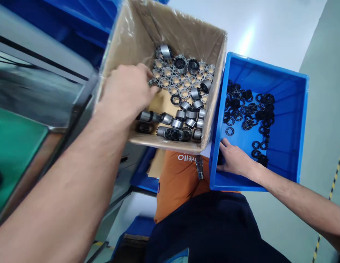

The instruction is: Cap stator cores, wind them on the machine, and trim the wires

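My left hand (pixel 131 87) reaches into a plastic-lined cardboard box (pixel 134 44), its fingers curled at a metal ring part at the left end of the rows. Many silver cylinders with black toothed ends (pixel 177 124) lie and stand in that box, some stacked on the ringed ones (pixel 175 79). To the right, my right hand (pixel 235 159) is inside a blue bin (pixel 301 120), near its front left corner. Its fingers bend around dark pieces, mostly hidden by the hand. Black toothed rings (pixel 249 122) are heaped in the bin's middle and right.
At the left stand a metal machine edge (pixel 68 73) and a green surface (pixel 19 157). Blue containers (pixel 87 14) are behind the box. My orange-clad legs (pixel 175 182) are below it. Yellow-black floor tape (pixel 334 179) runs at the far right.
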Tool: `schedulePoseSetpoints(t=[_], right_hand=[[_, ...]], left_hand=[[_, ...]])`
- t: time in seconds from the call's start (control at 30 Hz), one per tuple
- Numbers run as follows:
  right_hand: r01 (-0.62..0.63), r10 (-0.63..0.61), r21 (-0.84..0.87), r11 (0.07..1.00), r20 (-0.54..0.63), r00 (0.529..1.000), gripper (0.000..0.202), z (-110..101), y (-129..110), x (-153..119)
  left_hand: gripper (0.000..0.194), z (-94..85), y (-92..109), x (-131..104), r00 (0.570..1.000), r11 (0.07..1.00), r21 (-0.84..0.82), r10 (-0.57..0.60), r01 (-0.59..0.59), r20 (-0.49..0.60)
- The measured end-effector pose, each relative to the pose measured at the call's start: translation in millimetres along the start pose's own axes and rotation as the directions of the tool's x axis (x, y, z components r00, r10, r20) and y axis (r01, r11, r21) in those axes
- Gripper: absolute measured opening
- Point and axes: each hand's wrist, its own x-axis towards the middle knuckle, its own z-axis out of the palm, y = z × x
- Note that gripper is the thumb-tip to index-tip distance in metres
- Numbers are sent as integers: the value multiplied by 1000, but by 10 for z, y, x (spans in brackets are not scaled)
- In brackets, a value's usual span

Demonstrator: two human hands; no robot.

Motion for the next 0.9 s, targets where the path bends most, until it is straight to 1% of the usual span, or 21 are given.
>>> schedulePoseSetpoints(t=[0.07, 0.1, 0.17, 0.23, 0.27, 0.33, 0.43, 0.5, 0.57, 0.63, 0.67, 0.73, 0.77, 0.8, 0.83, 0.87, 0.9], right_hand=[[0, 0, 1, 1000, 21, 1000, 61, 35, -25, 63], [2, -2, 5, 1000, 30, 1000, 62, 31, -21, 73], [11, -11, 19, 1000, 40, 999, 63, 8, 6, 62], [21, -23, 39, 999, 50, 998, 57, -7, 35, 31], [25, -28, 51, 998, 56, 998, 54, -4, 43, 16], [26, -31, 77, 997, 65, 997, 50, 29, 47, -6], [10, -20, 127, 992, 79, 997, 50, 99, 41, -7], [-3, -14, 185, 983, 87, 996, 49, 100, 63, 12], [-4, -23, 286, 958, 89, 996, 44, 22, 123, 33], [-4, -42, 440, 898, 95, 995, 37, -128, 218, 47], [-11, -52, 531, 847, 102, 993, 34, -217, 273, 50], [-37, -61, 706, 707, 113, 992, 30, -389, 381, 55], [-49, -60, 778, 626, 111, 992, 31, -460, 429, 59], [-54, -56, 835, 548, 101, 993, 34, -515, 469, 65], [-51, -46, 877, 477, 83, 995, 38, -556, 501, 73], [-40, -33, 908, 416, 59, 998, 43, -584, 523, 81], [-22, -18, 930, 367, 31, 999, 49, -603, 535, 86]], left_hand=[[45, 103, 30, 168, 997, 996, 39, -77, 77, 11], [42, 142, 34, 223, 996, 995, 58, -87, 86, 21], [36, 190, 21, 283, 997, 997, 43, -61, 59, 40], [32, 210, -9, 313, 997, 999, 24, -49, 48, 54], [34, 215, -25, 328, 997, 999, 14, -49, 48, 61], [45, 227, -49, 363, 996, 998, -2, -56, 57, 71], [60, 247, -43, 395, 996, 998, -21, -56, 58, 76], [62, 241, -17, 373, 997, 998, -31, -58, 59, 56], [60, 200, 9, 311, 998, 998, -35, -59, 60, 27], [55, 125, 21, 222, 998, 998, -28, -56, 56, -9], [52, 83, 19, 176, 999, 999, -17, -45, 45, -28], [51, 12, 7, 90, 996, 999, -35, 7, -10, -91], [52, -8, 2, 51, 991, 994, -103, 33, -47, -133], [51, -14, 1, 12, 986, 971, -223, 48, -83, -160], [51, -8, 7, -29, 984, 915, -387, 47, -111, -172], [50, 8, 21, -76, 988, 814, -569, 37, -118, -153], [49, 30, 44, -131, 994, 668, -737, 30, -98, -105]])
